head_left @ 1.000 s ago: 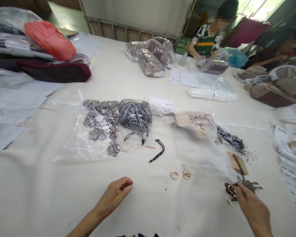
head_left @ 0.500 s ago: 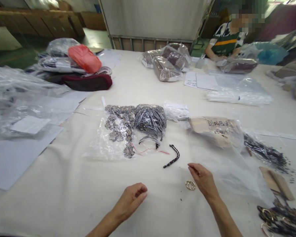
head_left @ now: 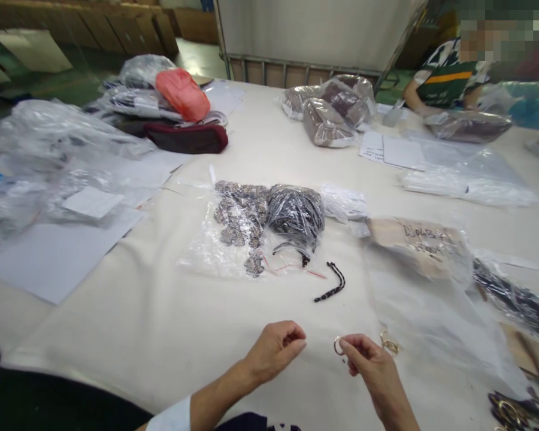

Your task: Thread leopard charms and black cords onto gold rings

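Note:
Between thumb and fingertips, my right hand (head_left: 371,362) pinches a thin gold ring (head_left: 337,345), held just above the white tabletop. To its left is my left hand (head_left: 276,352), loosely curved with a small gap between thumb and fingers and nothing visible in it. Gold rings (head_left: 390,344) lie on the table right behind my right hand. A short dark chain (head_left: 331,288), bent into a curve, lies farther back, touched by neither hand. Beyond it are a clear bag of dark chain (head_left: 296,215) and a clear bag of round patterned metal pieces (head_left: 240,212).
A bagged tan piece with handwriting (head_left: 413,242) and a bag of small black parts (head_left: 512,296) lie at right. Near the lower right corner is a pile of dark pieces with rings (head_left: 518,413). Wrapped pouches (head_left: 330,123) stand at the back. A person (head_left: 444,78) sits across the table.
My right hand has come nearer to my left and now pinches a gold ring picked up from the table. The view has shifted, so the table's things appear farther right.

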Demonstrator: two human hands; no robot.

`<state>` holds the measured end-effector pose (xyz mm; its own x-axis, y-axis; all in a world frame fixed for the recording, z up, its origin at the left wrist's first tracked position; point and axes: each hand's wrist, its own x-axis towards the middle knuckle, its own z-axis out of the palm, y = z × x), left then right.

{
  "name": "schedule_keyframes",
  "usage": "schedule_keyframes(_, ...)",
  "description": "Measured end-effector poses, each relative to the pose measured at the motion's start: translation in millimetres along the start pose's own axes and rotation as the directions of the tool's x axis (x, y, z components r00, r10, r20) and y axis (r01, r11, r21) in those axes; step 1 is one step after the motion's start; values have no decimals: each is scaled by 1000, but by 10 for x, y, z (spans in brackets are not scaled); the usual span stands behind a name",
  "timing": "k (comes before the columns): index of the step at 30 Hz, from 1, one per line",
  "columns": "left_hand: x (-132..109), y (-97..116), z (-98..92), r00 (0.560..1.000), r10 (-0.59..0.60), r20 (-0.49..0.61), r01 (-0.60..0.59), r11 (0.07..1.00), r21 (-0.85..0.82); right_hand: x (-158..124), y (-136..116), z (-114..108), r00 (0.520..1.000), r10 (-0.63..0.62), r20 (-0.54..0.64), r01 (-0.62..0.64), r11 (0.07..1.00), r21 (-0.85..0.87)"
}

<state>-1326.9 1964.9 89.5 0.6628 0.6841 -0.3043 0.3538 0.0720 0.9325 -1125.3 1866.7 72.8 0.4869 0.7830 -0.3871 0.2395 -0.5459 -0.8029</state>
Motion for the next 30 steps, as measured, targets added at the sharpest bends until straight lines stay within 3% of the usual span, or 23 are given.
schedule_keyframes(3,-42,82,63,978,186,-92,-186,982,13,-141,-311,216,973,165,163,-214,908,361)
schedule_keyframes(5,-94,98,51,897,418,-145,-398,906,148,-201,-487,310,930,235,282,-354,778,519)
schedule_keyframes(7,-147,92,-11,790,598,-135,-527,775,349,-246,-610,373,906,253,340,-411,723,555)
schedule_keyframes(8,-171,84,-55,756,645,-108,-549,716,431,-268,-653,398,896,262,359,-430,713,553)
schedule_keyframes(10,-209,67,-151,733,677,-63,-570,662,487,-318,-712,442,878,276,392,-460,713,529)
schedule_keyframes(12,-238,55,-234,769,638,-52,-579,728,366,-377,-755,472,877,265,401,-451,744,493)
schedule_keyframes(13,-251,51,-264,813,577,-75,-545,800,249,-407,-774,478,892,241,382,-414,774,479)
schedule_keyframes(15,-271,44,-298,930,346,-123,-356,932,-68,-459,-803,471,942,163,294,-279,865,418)
schedule_keyframes(17,-286,35,-307,994,86,-62,-103,912,-396,-494,-812,444,986,35,163,-83,950,300)
schedule_keyframes(20,-295,20,-301,993,-73,90,115,750,-651,-512,-776,410,974,-220,47,213,969,121)
schedule_keyframes(24,-304,27,-295,981,-123,148,192,664,-723,-492,-683,424,863,-497,91,502,864,-39)
schedule_keyframes(28,-316,76,-291,972,-157,176,235,604,-761,-460,-601,461,726,-673,141,688,704,-175)
schedule_keyframes(30,-316,109,-294,965,-178,191,260,585,-768,-451,-583,468,692,-706,150,718,654,-236)
